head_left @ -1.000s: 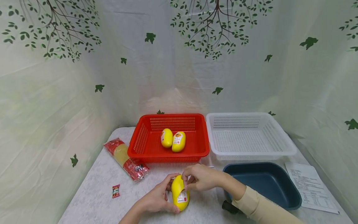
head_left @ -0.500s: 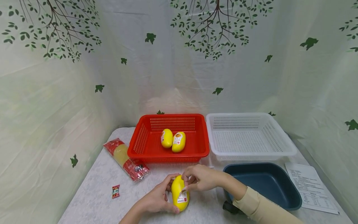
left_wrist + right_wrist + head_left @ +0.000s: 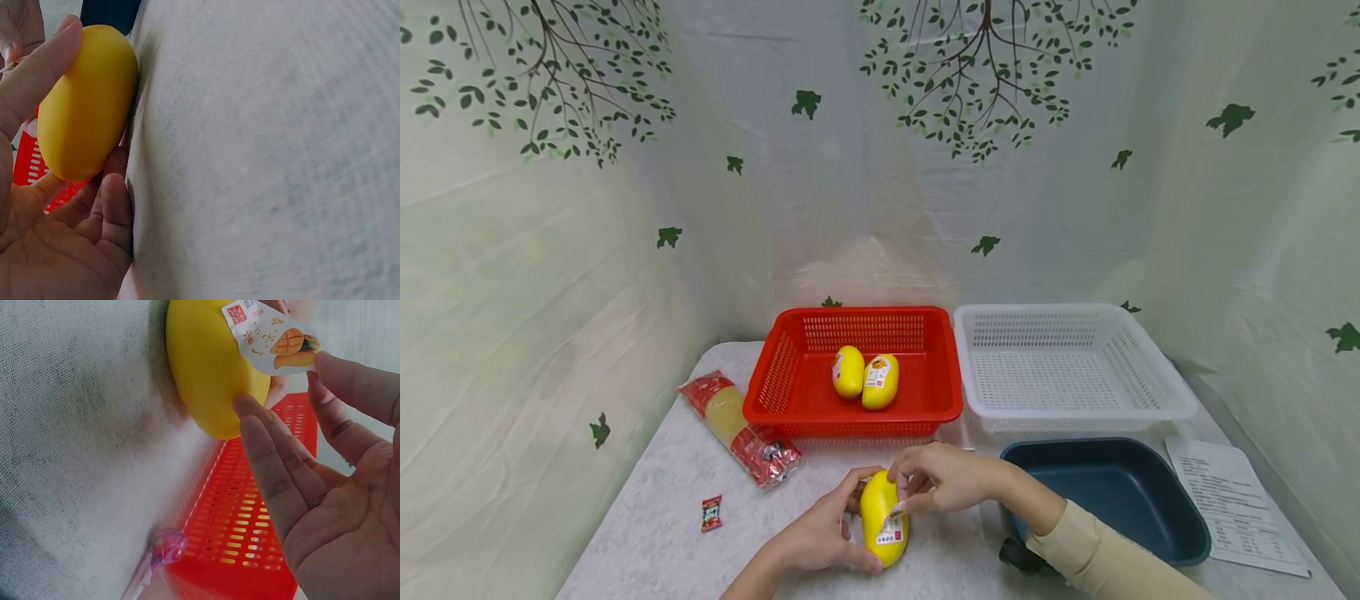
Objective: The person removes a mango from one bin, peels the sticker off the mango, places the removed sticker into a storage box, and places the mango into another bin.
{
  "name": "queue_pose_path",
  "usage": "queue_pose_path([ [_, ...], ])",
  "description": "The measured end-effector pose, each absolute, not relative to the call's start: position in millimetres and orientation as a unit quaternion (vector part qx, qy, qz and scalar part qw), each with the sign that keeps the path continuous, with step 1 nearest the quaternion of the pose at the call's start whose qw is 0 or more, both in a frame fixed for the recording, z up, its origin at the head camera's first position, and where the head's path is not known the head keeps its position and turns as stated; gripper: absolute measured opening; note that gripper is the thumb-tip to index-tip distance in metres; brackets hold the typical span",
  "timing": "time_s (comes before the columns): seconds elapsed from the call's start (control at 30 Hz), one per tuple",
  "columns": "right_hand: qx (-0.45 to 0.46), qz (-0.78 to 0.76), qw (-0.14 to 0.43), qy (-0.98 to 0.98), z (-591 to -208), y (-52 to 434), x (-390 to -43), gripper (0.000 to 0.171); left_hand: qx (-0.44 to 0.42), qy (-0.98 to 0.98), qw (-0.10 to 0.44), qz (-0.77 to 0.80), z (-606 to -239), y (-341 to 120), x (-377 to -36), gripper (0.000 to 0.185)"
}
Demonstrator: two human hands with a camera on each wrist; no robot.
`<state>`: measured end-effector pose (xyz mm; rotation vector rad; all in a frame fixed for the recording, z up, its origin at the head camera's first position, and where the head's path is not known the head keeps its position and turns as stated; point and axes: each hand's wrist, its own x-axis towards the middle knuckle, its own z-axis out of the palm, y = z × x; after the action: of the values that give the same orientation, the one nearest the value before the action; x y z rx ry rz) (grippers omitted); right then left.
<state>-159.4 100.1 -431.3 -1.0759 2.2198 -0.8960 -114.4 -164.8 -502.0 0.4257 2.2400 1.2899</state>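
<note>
Yellow mango-shaped piece (image 3: 875,500) on the surface (image 3: 647,542), near side of the red basket (image 3: 850,426). Left grip (image 3: 827,529) holds it, right grip (image 3: 943,477) pinches the label's (image 3: 265,340) lifted end. Looks mid-peel; calls for slow, even pull. Can't tell remaining adhesion.

Over the last second, the label (image 3: 891,532) has peeled slightly further off the yellow oval (image 3: 874,505); its fold now sits a little nearer the oval's near end. The right hand (image 3: 943,477), pinching the lifted flap, has shifted very slightly toward that same end.
</note>
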Motion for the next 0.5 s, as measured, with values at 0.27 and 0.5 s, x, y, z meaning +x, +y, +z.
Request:
queue_pose_path([
  [0.27,-0.398,-0.336,0.268,0.811,-433.8,103.9,-161.1,0.008,0.155,0.826,0.258,0.477,-501.9,-163.9,-114.0,0.109],
  [0.5,-0.394,-0.35,0.287,0.8,-430.9,104.5,-160.5,0.01,0.149,0.828,0.262,0.473,-502.4,-164.9,-114.5,0.108],
])
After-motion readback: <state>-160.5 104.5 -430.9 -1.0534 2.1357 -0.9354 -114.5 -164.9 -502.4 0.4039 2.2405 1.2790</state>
